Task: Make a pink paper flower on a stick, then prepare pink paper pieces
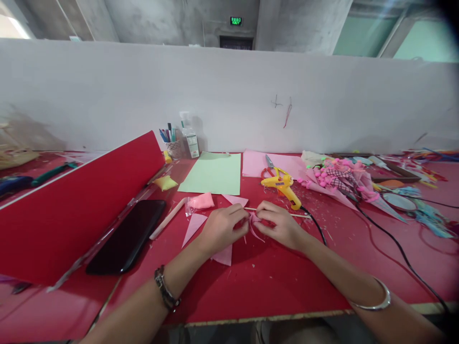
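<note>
My left hand point(226, 224) and my right hand point(281, 224) meet over the red table, fingertips pinching a small curled pink paper strip point(255, 223) from either side. A thin tail of the strip hangs toward the tabletop. Behind the fingers runs a pale thin stick point(300, 216), partly hidden by my right hand. Pink paper triangles lie about my left hand: one point(193, 228) to its left, another point(236, 199) beyond it, and a piece point(224, 255) partly under the wrist. A yellow glue gun point(285, 187) lies just past my right hand.
A black phone point(127, 236) and an upright red board point(89, 205) stand left. Beyond are a pink packet point(201, 201), green paper point(215, 172), scissors point(269, 165) and a pen cup point(174, 148). Pink paper cones point(344, 179) crowd the right, where a black cord point(401, 253) trails.
</note>
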Available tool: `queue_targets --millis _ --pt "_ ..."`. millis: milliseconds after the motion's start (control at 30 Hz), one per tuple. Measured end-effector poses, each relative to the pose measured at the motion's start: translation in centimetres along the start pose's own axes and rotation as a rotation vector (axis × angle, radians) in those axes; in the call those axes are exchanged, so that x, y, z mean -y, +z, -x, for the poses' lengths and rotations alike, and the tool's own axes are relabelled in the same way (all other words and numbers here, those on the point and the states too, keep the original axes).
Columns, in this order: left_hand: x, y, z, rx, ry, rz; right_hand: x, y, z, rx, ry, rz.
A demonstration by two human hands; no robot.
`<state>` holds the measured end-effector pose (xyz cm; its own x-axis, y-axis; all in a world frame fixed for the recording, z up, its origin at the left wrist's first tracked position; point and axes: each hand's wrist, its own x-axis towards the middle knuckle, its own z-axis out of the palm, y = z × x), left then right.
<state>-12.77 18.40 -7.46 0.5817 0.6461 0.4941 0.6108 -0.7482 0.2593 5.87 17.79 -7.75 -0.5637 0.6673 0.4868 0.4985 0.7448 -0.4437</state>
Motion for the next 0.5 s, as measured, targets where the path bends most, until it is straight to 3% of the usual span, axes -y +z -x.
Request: queue_targets --millis 233,500 --pt "0.26 0.12 -0.1 0.104 0.013 -0.092 -0.19 0.2 -0.14 0.011 -0.05 0.075" --pt "0.53 0.35 0.1 -0.014 0.105 -0.089 -0.41 0.21 -0.04 0.007 -0.054 0.156"
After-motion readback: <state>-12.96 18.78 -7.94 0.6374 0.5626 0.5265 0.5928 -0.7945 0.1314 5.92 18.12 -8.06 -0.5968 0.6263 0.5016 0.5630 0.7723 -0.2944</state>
